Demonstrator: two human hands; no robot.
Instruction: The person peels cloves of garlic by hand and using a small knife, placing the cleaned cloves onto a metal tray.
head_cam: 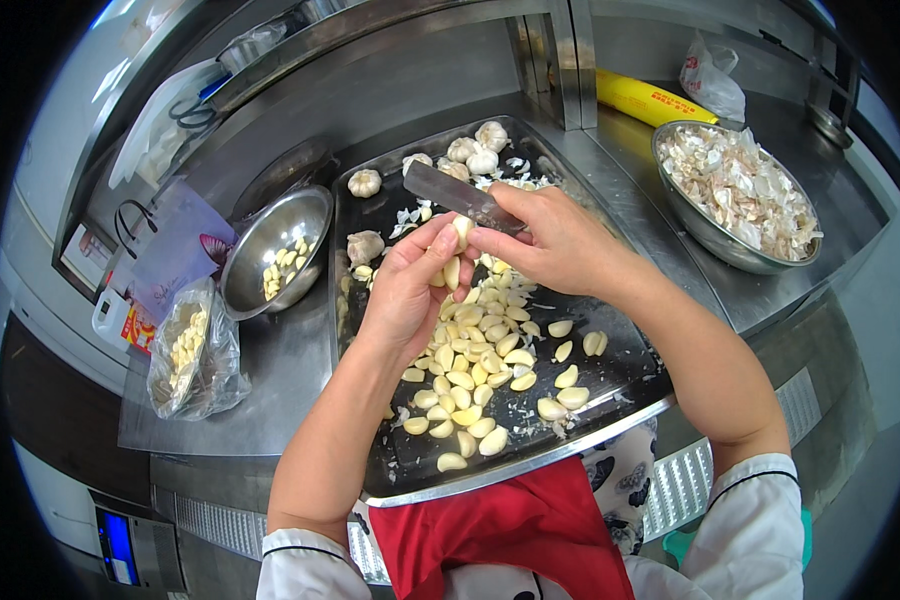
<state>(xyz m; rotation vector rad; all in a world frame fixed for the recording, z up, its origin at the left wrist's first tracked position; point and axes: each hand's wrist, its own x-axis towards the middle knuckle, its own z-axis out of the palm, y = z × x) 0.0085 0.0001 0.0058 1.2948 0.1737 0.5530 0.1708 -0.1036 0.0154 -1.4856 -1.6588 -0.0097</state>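
Note:
My left hand [420, 277] holds several peeled garlic cloves [451, 273], one of them upright between thumb and finger. Close beside it, my right hand [544, 236] grips a knife with a broad, blunt-ended dark blade [450, 190] that points to the upper left. The fingertips of both hands meet at the upright clove. Beneath them lies a large dark metal tray [615, 375] with a heap of peeled cloves [469, 360] in its middle and looser ones nearer me. Whole garlic bulbs [483, 159] and bits of skin lie at its far end; another bulb [365, 247] is at its left side.
Left of the tray, a steel bowl [311, 217] holds some cloves, beside a clear plastic bag [225, 382] with more. A steel bowl full of garlic skins [739, 191] stands at right, near a yellow roll [649, 97] and a white bag [712, 79]. A steel post [572, 67] rises behind.

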